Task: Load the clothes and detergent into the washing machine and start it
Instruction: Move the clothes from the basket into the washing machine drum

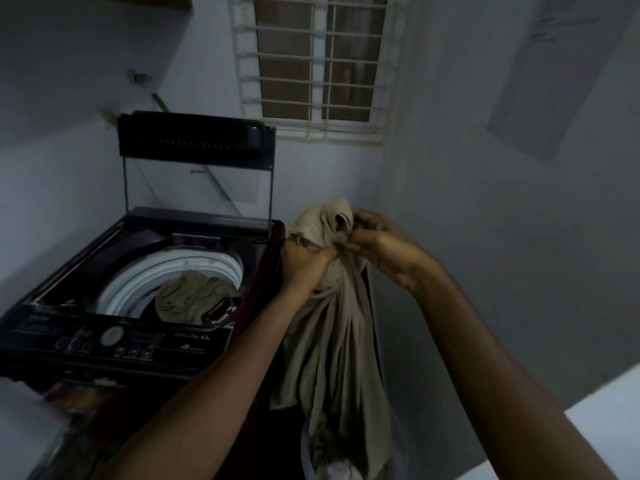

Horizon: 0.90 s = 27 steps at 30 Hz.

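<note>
The room is dim and the lower part of the view is murky: the front of the washing machine below its control panel blurs into shadow, the panel's labels cannot be read, and the bottom end of the beige garment sinks into a pale-rimmed container that is cut off by the bottom edge, so its kind cannot be told. The garment hangs just right of the machine's right side, its long axis vertical, bunched top end up and loose folds trailing down. The left hand is clenched around the gathered cloth just below the top, and the right hand pinches the same bunch from the right, fingertips buried in the fabric; the two hands touch. The machine is a top loader with its glass lid standing upright at the back, leaving the drum mouth open. Another beige garment already lies crumpled in the drum, toward its right side, partly hidden by the front rim. A barred window sits on the wall behind. The held garment is level with the machine's top edge and to its right, with open air above the drum and a bare wall close on the right.
</note>
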Motion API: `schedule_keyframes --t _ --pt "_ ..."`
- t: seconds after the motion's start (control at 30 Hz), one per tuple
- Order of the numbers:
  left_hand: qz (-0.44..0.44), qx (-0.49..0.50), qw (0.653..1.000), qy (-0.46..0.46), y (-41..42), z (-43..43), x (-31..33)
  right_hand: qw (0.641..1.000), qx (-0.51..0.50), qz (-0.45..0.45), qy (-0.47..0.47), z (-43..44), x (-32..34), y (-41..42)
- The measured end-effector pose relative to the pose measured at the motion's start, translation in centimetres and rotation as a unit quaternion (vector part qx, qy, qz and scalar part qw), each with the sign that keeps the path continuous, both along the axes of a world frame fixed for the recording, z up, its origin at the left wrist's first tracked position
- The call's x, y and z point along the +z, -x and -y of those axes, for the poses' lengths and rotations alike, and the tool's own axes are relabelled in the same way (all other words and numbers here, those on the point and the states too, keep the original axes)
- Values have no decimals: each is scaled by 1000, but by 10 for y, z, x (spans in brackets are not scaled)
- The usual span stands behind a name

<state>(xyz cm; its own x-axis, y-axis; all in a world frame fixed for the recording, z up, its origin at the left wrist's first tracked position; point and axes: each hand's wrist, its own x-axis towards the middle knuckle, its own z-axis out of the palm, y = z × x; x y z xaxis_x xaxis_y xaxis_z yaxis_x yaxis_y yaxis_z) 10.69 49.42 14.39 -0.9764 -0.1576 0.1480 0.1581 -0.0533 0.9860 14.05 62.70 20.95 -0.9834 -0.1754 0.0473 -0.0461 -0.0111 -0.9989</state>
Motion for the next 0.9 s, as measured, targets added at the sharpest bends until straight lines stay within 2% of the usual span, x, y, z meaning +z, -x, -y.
schedule_keyframes --t 0.07,0.13,0.27,0.3,0.37,0.43,0.47,0.53,0.6,0.67,0.73,0.8,0.9 --pt "18 42 998 -48 6 -1 7 996 -70 -51 -28 -5 -19 -6" --pt "36 62 989 -128 6 -2 16 985 -146 -66 -66 -8 -52 -14" --pt "116 -27 937 -328 5 -8 28 989 -97 1 -109 6 -132 -27" --pt "131 -53 922 -359 5 -9 30 986 -102 21 -127 11 -151 -26" --pt "143 -70 915 -370 4 -7 33 976 -145 46 -153 12 -166 -24" --pt "124 -26 941 -314 6 5 30 966 -184 62 -170 -4 -168 -20" --pt "109 10 962 -252 8 15 26 961 -207 64 -172 -17 -165 -20" --pt "76 64 994 -55 16 36 14 948 -251 56 -188 -45 -150 -18" --pt "62 54 987 139 19 48 0 940 -267 39 -208 -66 -128 -17" --pt "73 39 965 248 17 48 -12 941 -283 25 -186 -72 -101 -12" --pt "78 23 950 300 11 38 -14 948 -296 33 -107 -65 -76 -2" --pt "67 0 947 315 9 27 -14 960 -272 60 -27 -47 -51 3" --pt "74 -40 973 217 8 17 -11 975 -199 69 75 -15 -25 3"
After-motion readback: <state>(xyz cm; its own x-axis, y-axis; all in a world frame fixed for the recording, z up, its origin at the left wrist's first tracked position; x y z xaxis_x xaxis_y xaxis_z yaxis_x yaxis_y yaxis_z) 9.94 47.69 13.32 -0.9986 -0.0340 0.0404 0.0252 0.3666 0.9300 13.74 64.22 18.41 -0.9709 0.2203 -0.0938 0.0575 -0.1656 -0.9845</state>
